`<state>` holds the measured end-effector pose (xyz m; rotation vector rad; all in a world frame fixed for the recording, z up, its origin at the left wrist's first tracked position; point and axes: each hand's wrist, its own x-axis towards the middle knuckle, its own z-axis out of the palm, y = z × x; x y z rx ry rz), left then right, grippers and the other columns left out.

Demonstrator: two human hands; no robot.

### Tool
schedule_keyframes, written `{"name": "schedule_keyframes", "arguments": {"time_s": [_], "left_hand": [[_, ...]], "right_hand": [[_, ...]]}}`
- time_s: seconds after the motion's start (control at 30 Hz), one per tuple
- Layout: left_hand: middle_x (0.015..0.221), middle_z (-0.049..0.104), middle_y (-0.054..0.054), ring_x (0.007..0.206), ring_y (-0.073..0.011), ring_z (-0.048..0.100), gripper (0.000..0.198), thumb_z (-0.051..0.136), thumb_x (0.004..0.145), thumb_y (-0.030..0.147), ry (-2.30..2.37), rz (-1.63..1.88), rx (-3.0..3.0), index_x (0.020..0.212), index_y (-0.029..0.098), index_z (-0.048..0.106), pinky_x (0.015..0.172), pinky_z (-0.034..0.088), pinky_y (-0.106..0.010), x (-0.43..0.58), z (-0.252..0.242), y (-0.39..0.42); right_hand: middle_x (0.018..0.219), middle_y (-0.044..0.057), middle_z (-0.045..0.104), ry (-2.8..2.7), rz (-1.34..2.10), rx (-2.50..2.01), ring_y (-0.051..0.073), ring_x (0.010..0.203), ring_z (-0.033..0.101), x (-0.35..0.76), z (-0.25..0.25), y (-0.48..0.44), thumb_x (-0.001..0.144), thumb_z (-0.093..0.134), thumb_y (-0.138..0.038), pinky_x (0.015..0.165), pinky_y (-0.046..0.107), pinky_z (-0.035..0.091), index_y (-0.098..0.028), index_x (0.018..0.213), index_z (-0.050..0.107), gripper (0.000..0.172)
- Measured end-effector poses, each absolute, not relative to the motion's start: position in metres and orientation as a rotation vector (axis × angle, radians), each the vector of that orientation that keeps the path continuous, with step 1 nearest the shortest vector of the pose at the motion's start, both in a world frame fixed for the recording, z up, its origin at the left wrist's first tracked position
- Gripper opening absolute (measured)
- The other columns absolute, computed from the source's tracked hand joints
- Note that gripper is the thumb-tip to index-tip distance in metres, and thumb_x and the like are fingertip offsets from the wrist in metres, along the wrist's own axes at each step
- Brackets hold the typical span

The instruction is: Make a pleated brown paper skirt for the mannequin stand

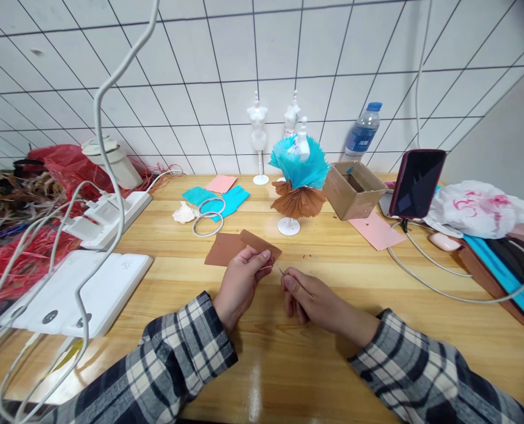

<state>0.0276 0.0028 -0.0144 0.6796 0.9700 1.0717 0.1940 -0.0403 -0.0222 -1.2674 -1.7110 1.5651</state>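
Brown paper [258, 240] is pinched in the left hand [243, 281] pretty much mid-frame, and some thin needle-like thing [280, 269]'s being pinched by the right hand [311, 294], fingers curled.

White mannequin stand [300, 171] in pleated turquoise and brown paper. In front of the stand, the left hand [240, 282] pinches a flat brown paper piece [262, 242], the right hand [306, 292] a thin needle-like implement [280, 270]. Left of the stand, two silvery rings [209, 214] and flat turquoise paper [236, 200]; right of it, an open brown cardboard box [340, 197].
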Motion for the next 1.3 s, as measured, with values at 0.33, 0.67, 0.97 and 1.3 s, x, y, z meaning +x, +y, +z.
{"name": "schedule_keyframes", "arguments": {"time_s": [0.33,0.67,0.97,1.3], "left_hand": [[0.077,0.069,-0.001,0.071,-0.0105,0.06,0.018,0.081,0.066,0.025,0.918,0.941,0.803,0.077,0.015,0.069,0.071,0.045,-0.023,0.025,-0.015,0.007],[0.073,0.067,0.0,0.068,-0.0104,0.058,0.016,0.077,0.071,0.026,0.929,0.923,0.853,0.077,0.016,0.067,0.068,0.045,-0.023,0.024,-0.017,0.008],[0.073,0.066,0.0,0.067,-0.0096,0.059,0.017,0.078,0.07,0.025,0.94,0.923,0.818,0.075,0.015,0.066,0.069,0.046,-0.023,0.023,-0.019,0.008],[0.069,0.067,0.001,0.066,-0.0094,0.06,0.018,0.08,0.067,0.026,0.956,0.907,0.838,0.073,0.015,0.067,0.067,0.045,-0.021,0.025,-0.016,0.007]], "right_hand": [[0.058,-0.004,0.045,-1.797,1.295,-1.343,0.014,0.055,0.045,0.201,-0.018,-0.034,0.097,0.023,-0.056,0.056,0.026,0.036,-0.023,0.079,0.046,0.044],[0.058,-0.004,0.043,-1.83,1.388,-1.376,0.013,0.054,0.043,0.206,-0.017,-0.029,0.096,0.03,-0.054,0.055,0.025,0.034,-0.021,0.076,0.048,0.042],[0.055,-0.005,0.044,-1.832,1.356,-1.414,0.012,0.051,0.043,0.206,-0.019,-0.031,0.097,0.026,-0.054,0.054,0.024,0.034,-0.021,0.079,0.048,0.044],[0.056,-0.005,0.043,-1.833,1.349,-1.422,0.012,0.053,0.042,0.206,-0.019,-0.028,0.097,0.028,-0.051,0.055,0.025,0.034,-0.021,0.077,0.046,0.041]]}}
